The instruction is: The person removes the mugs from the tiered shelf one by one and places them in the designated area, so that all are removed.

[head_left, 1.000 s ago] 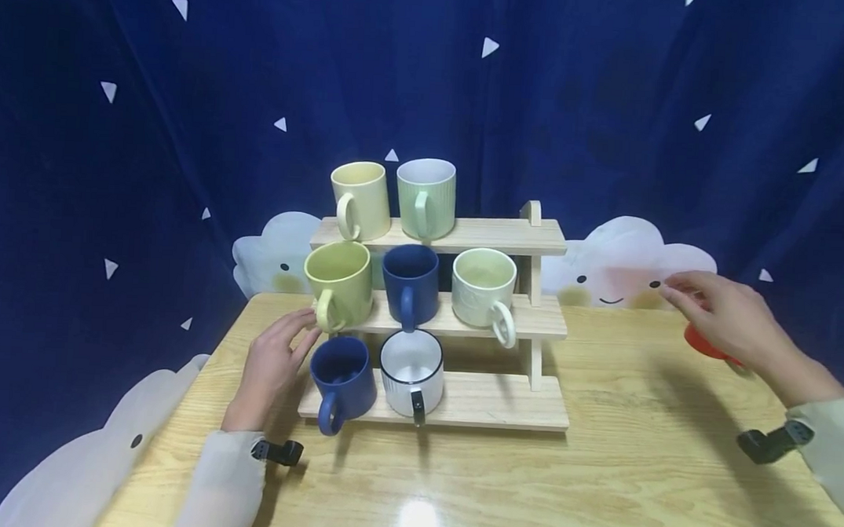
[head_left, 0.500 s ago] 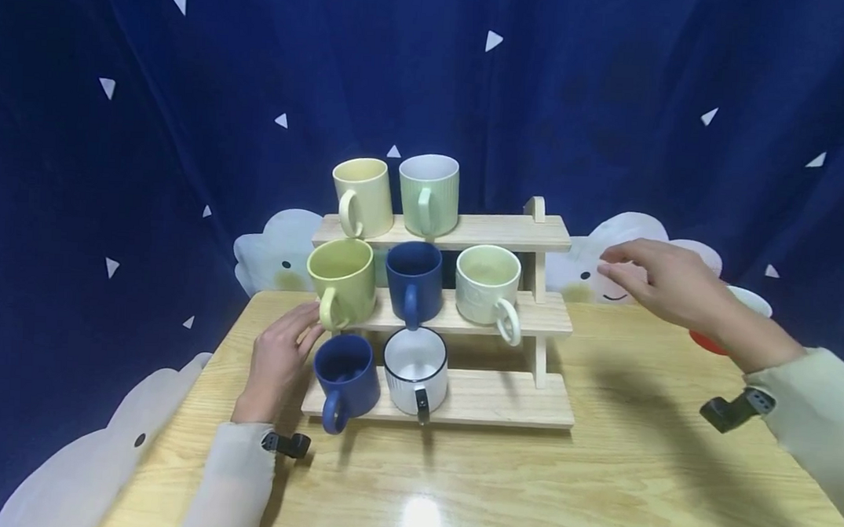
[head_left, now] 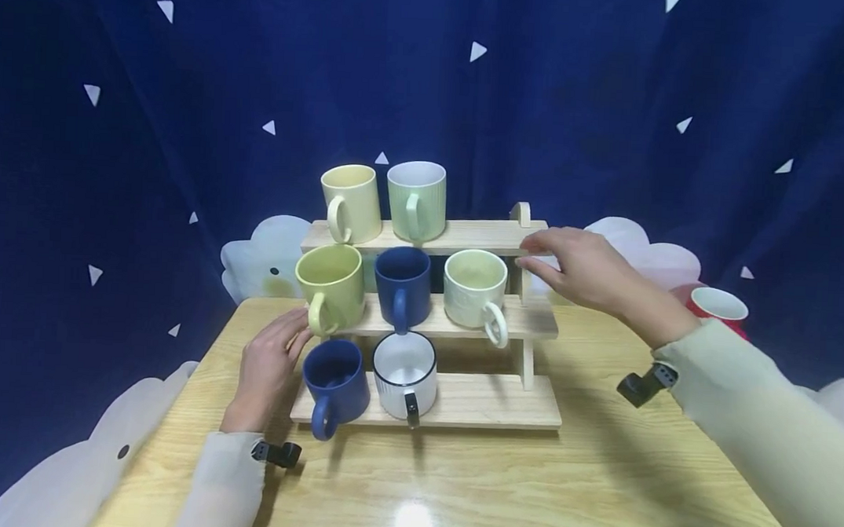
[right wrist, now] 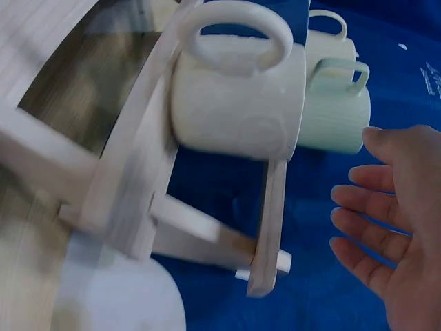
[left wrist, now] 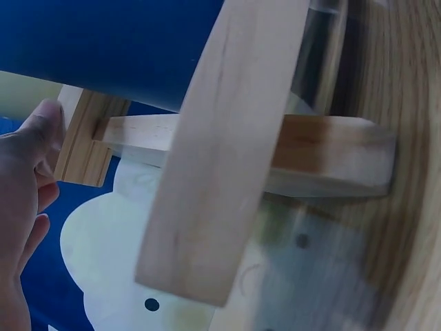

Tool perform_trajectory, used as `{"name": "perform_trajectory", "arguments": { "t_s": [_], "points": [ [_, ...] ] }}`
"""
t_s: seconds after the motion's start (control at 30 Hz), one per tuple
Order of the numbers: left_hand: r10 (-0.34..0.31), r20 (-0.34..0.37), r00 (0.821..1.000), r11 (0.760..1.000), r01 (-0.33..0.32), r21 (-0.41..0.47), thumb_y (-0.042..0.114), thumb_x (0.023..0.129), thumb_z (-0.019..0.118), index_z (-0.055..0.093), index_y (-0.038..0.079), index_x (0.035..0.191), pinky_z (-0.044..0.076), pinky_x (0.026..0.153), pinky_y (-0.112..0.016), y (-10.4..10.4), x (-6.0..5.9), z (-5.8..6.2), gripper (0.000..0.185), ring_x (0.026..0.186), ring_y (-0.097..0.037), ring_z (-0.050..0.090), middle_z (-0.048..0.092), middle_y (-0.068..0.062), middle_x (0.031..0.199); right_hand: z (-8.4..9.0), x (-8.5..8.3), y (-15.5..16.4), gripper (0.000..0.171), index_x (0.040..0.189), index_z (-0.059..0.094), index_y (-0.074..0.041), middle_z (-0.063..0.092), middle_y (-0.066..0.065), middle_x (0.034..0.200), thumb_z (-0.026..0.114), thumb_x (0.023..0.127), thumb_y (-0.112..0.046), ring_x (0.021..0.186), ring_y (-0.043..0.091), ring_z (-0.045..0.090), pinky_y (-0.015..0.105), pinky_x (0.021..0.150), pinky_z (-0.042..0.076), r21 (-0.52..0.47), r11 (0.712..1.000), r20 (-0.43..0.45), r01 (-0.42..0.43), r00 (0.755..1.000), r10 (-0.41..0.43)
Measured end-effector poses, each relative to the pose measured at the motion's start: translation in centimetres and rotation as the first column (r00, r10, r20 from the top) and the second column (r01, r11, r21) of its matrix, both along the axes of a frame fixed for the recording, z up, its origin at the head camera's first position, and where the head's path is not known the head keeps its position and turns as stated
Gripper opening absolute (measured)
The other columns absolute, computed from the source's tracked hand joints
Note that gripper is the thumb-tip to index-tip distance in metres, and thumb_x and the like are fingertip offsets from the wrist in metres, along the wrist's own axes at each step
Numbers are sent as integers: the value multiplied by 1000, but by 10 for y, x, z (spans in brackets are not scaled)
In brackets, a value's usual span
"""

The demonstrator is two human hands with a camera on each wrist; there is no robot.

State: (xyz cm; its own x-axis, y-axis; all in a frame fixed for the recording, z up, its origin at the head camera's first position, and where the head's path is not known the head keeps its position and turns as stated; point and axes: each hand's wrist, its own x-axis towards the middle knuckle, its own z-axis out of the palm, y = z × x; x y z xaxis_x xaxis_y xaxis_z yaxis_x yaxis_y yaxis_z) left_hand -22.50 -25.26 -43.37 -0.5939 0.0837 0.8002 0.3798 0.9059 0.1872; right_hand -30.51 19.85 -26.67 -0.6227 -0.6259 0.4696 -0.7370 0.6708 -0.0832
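A three-tier wooden display stand holds several mugs. My left hand grips the left end of its middle board, beside the olive-green mug; in the left wrist view the thumb lies against the board end. My right hand hovers by the right end of the top board with relaxed fingers and holds nothing. Nearest to it is a cream-white mug on the middle tier. In the right wrist view, a mint-green mug appears beyond the right thumb.
A pale yellow mug shares the top tier with the mint mug. One navy mug stands mid-tier. Below are another navy mug and a white black-rimmed mug. A red mug stands right on the table, before a blue curtain.
My right hand has moved left from near the red mug to the stand's right end, leaving that mug more visible. My left hand stays at the stand, and the mugs keep their places.
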Motion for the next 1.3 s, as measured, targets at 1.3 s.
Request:
{"name": "perform_trajectory", "arguments": {
  "t_s": [1.3],
  "points": [
    [21, 11, 1000, 1000, -21, 3, 13, 84, 76, 71, 8, 115, 55, 87, -52, -1, 2, -2, 31, 107, -29, 66, 68, -8, 120, 22, -18, -150, 51, 94, 58, -9, 58, 7, 74, 51, 95, -60, 70, 31, 62, 46, 58, 54, 27, 978, -127, 209, 971, -204]
  ]
}}
